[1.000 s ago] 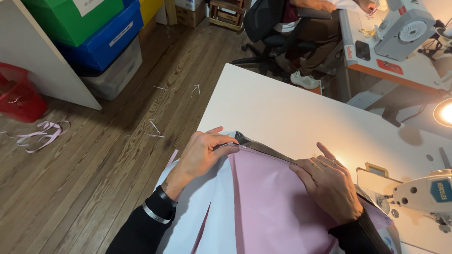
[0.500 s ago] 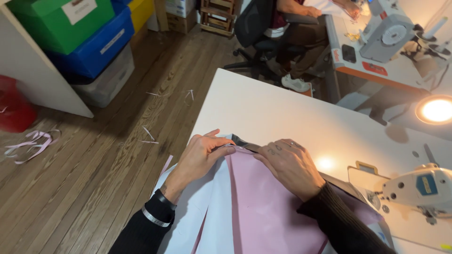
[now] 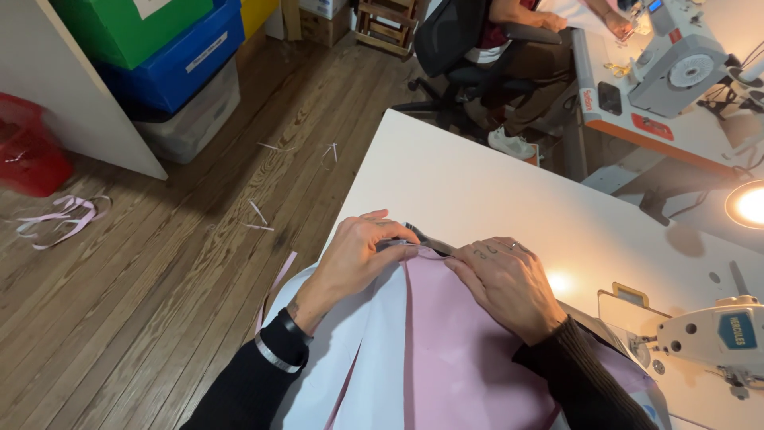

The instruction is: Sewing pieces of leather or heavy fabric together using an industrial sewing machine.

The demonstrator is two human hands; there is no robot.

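A sewing room with a wood floor [image 3: 159, 302], and our white desk [image 3: 477, 183] carrying pink fabric.

We have both hands at the top edge of the pink fabric [image 3: 469, 366], which lies on the near part of the desk beside a white fabric piece [image 3: 374, 350]. Our left hand [image 3: 354, 255] pinches the dark edge strip [image 3: 422, 239], fingers closed on it. Our right hand [image 3: 505, 279] has slid left since a second ago, when it lay flat further out on the fabric; now its fingertips press the fabric edge just beside the left hand, though we cannot tell whether this grip truly pinches. A sewing machine [image 3: 716, 334] stands at the right, and a lamp [image 3: 748, 203] glows beyond it.
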